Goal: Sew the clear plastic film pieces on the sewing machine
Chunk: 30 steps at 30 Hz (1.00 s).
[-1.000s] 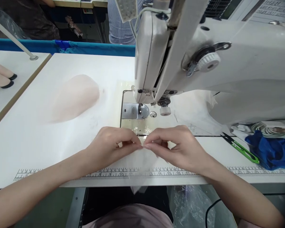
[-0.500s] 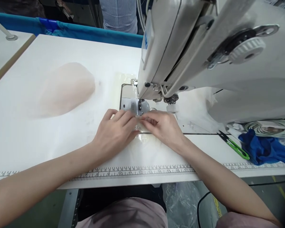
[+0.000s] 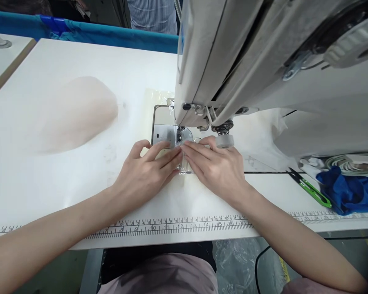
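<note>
Pressing down with fingers stretched and close together, the left hand (image 3: 144, 169) and the right hand (image 3: 217, 167) lie flat on a thin, pale, translucent piece of fabric (image 3: 185, 195). Their fingertips meet just in front of the metal presser foot (image 3: 180, 136) of the white industrial sewing machine (image 3: 263, 61). A second ago both hands pinched the piece near the printed ruler strip (image 3: 171, 224) at the front of the white bench (image 3: 49, 196). Now neither pinches, and the piece has been slid forward to the needle plate. Whether its edge lies under the foot, I cannot tell. Placing it looks nearly done. A sheer peach fabric heap (image 3: 79, 110) lies well to the left. Green-handled thread snips (image 3: 313, 190) and crumpled blue cloth (image 3: 346, 192) lie to the right.
</note>
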{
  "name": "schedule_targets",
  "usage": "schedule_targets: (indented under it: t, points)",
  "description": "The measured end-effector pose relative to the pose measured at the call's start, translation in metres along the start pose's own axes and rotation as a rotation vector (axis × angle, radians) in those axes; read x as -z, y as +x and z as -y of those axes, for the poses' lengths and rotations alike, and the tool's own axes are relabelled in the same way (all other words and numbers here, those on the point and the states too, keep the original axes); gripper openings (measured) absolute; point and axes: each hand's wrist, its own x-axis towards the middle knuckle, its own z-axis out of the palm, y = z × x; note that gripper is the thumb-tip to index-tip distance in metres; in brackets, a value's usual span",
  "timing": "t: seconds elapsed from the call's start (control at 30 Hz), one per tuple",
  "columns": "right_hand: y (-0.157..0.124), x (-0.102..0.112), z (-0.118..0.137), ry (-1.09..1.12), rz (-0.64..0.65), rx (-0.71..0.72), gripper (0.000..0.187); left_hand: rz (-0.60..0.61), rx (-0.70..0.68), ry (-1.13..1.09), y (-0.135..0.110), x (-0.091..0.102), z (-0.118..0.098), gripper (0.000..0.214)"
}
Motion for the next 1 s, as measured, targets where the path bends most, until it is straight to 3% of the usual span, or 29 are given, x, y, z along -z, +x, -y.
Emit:
schedule_targets:
  t: [0.27,1.0]
  points:
    - [0.0026,-0.0048,-0.0012,-0.029,0.198,-0.088,0.033,0.095,0.045,0.098,0.0026,0.0061,-0.0062,0.028]
    - [0.0041,-0.0094,-0.0058,-0.03,0.208,-0.129,0.036,0.112,0.1,0.074,0.0055,0.0011,-0.0079,0.031]
